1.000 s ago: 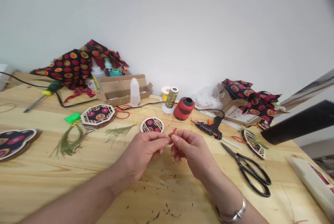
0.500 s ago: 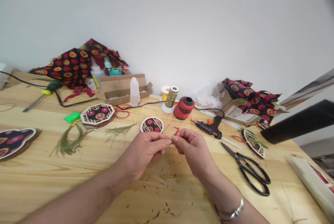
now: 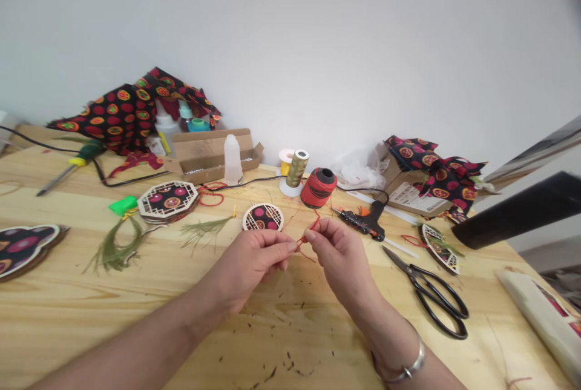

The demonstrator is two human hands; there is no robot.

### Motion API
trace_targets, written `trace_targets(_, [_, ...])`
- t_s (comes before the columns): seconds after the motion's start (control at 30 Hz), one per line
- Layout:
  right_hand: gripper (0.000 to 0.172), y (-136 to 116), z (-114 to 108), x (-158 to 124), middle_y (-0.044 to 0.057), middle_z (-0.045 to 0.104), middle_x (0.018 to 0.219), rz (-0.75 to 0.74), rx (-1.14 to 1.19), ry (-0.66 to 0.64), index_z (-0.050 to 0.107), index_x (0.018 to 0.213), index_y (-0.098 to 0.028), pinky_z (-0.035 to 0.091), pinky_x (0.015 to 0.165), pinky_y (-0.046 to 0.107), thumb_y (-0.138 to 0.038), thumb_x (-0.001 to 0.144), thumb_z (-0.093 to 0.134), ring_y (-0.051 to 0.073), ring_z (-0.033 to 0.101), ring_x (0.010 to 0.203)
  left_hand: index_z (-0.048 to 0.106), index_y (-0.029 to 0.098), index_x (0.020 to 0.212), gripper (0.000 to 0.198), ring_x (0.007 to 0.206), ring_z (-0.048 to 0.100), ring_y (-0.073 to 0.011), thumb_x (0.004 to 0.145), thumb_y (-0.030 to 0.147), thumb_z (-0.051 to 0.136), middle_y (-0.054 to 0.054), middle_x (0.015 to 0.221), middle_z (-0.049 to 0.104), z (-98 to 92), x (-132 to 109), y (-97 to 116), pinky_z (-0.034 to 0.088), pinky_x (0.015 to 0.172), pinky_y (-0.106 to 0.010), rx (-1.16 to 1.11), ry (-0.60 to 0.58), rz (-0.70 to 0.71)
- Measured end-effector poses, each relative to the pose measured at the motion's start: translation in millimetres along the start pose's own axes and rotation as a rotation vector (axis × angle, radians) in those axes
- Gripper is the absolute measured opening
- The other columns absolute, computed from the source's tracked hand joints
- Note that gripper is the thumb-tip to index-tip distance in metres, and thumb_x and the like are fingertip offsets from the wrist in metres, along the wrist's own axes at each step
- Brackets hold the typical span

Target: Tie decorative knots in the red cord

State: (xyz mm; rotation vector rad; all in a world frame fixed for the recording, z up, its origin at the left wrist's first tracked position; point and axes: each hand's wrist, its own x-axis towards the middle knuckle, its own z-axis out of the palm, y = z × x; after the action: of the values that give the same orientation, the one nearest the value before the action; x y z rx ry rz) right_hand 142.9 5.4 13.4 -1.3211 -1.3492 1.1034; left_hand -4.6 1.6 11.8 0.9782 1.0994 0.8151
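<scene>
A thin red cord [image 3: 302,241] runs between my two hands above the table, with a loose end hanging below. My left hand [image 3: 265,254] pinches it between thumb and forefinger. On the other side my right hand [image 3: 336,251] grips the cord in the same way, its end sticking up above the fingers. Just behind my left hand lies a round wooden ornament [image 3: 263,218] with dark patterned fabric inside. A red thread spool [image 3: 318,188] stands beyond my right hand, beside an olive thread cone [image 3: 298,169].
Black scissors [image 3: 431,293] and a glue gun [image 3: 365,220] lie to the right. Leftward are an octagonal ornament [image 3: 167,201], a green tassel [image 3: 118,243] and a screwdriver [image 3: 70,166]. A white bottle [image 3: 233,160] stands before a cardboard box [image 3: 213,151]. Dark scraps litter the front.
My right hand has drawn slightly away from the left and up. More of the red cord now shows between the fingers, and a loose end appears below.
</scene>
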Motion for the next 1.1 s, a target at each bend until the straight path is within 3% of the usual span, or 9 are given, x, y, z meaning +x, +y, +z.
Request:
trace_targets(0.13, [0.013, 3, 0, 1, -0.003, 0.048, 0.058, -0.054, -0.041, 0.012, 0.051, 0.064, -0.017, 0.035, 0.051, 0.022, -0.024, 0.074, 0.055, 0.01, 0.041, 0.052, 0.068, 0.017, 0.069, 0.021, 0.049, 0.036, -0.0078, 0.068, 0.037, 0.066, 0.004, 0.052, 0.05, 0.5, 0, -1, 0.023, 0.047, -0.02, 0.011, -0.01, -0.012])
trace_targets(0.27, [0.012, 8, -1, 2, -0.002, 0.05, 0.059, -0.127, -0.144, 0.055, 0.051, 0.065, -0.018, 0.036, 0.053, 0.024, -0.023, 0.076, 0.052, 0.012, 0.043, 0.055, 0.071, 0.019, 0.073, 0.019, 0.052, 0.043, -0.0092, 0.07, 0.036, 0.064, 0.0, 0.065, 0.064, 0.4, 0, 0, 0.03, 0.05, -0.021, 0.055, 0.032, 0.034])
trace_targets(0.37, [0.013, 11, -2, 2, -0.002, 0.049, 0.058, -0.193, -0.24, 0.096, 0.052, 0.066, -0.019, 0.036, 0.052, 0.024, -0.021, 0.078, 0.051, 0.012, 0.043, 0.054, 0.073, 0.022, 0.075, 0.015, 0.071, 0.056, -0.0158, 0.069, 0.034, 0.065, -0.002, 0.08, 0.07, -0.2, 0, 2, 0.04, 0.064, -0.024, 0.1, 0.131, 0.116])
trace_targets(0.47, [0.013, 13, -2, 2, -0.003, 0.048, 0.057, -0.255, -0.301, 0.11, 0.051, 0.065, -0.019, 0.035, 0.051, 0.023, -0.018, 0.079, 0.05, 0.012, 0.043, 0.054, 0.073, 0.024, 0.072, 0.012, 0.091, 0.058, -0.0206, 0.069, 0.032, 0.065, -0.002, 0.1, 0.069, -0.7, -2, 4, 0.04, 0.075, -0.026, 0.148, 0.179, 0.188])
trace_targets(0.6, [0.014, 12, -1, 2, -0.003, 0.049, 0.057, -0.265, -0.321, 0.117, 0.049, 0.064, -0.019, 0.035, 0.052, 0.023, -0.016, 0.078, 0.05, 0.012, 0.044, 0.054, 0.072, 0.022, 0.067, 0.014, 0.06, 0.056, -0.0123, 0.071, 0.032, 0.063, -0.004, 0.109, 0.065, 0.9, -3, 3, 0.037, 0.053, -0.024, 0.203, 0.015, 0.12])
trace_targets(0.73, [0.014, 11, -1, 1, -0.003, 0.049, 0.056, -0.227, -0.291, 0.111, 0.049, 0.064, -0.019, 0.035, 0.052, 0.023, -0.017, 0.077, 0.051, 0.012, 0.043, 0.053, 0.07, 0.019, 0.063, 0.015, 0.052, 0.048, -0.0107, 0.071, 0.029, 0.061, -0.002, 0.076, 0.067, 3.7, -2, 0, 0.035, 0.052, -0.024, 0.267, -0.065, 0.088])
trace_targets(0.8, [0.014, 11, -1, 0, -0.004, 0.048, 0.056, -0.222, -0.283, 0.106, 0.049, 0.064, -0.019, 0.035, 0.052, 0.024, -0.018, 0.078, 0.051, 0.012, 0.043, 0.053, 0.07, 0.02, 0.066, 0.014, 0.059, 0.05, -0.0135, 0.072, 0.027, 0.06, -0.001, 0.067, 0.061, 4.4, -1, -2, 0.037, 0.057, -0.025, 0.319, -0.056, 0.17])
trace_targets(0.9, [0.015, 10, 0, 1, -0.004, 0.048, 0.056, -0.208, -0.27, 0.092, 0.049, 0.063, -0.019, 0.035, 0.052, 0.024, -0.019, 0.078, 0.051, 0.012, 0.042, 0.053, 0.071, 0.021, 0.07, 0.016, 0.068, 0.052, -0.0152, 0.076, 0.026, 0.056, -0.001, 0.071, 0.055, 4.2, -2, -5, 0.039, 0.063, -0.025, 0.464, -0.018, 0.361])
trace_targets(1.1, [0.015, 8, 0, 0, -0.003, 0.048, 0.056, -0.178, -0.278, 0.075, 0.05, 0.063, -0.019, 0.035, 0.053, 0.024, -0.019, 0.078, 0.051, 0.012, 0.043, 0.054, 0.069, 0.022, 0.073, 0.023, 0.064, 0.049, -0.0129, 0.082, 0.021, 0.048, 0.0, 0.069, 0.048, 3.0, -4, -10, 0.038, 0.061, -0.024, 0.829, 0.042, 0.653])
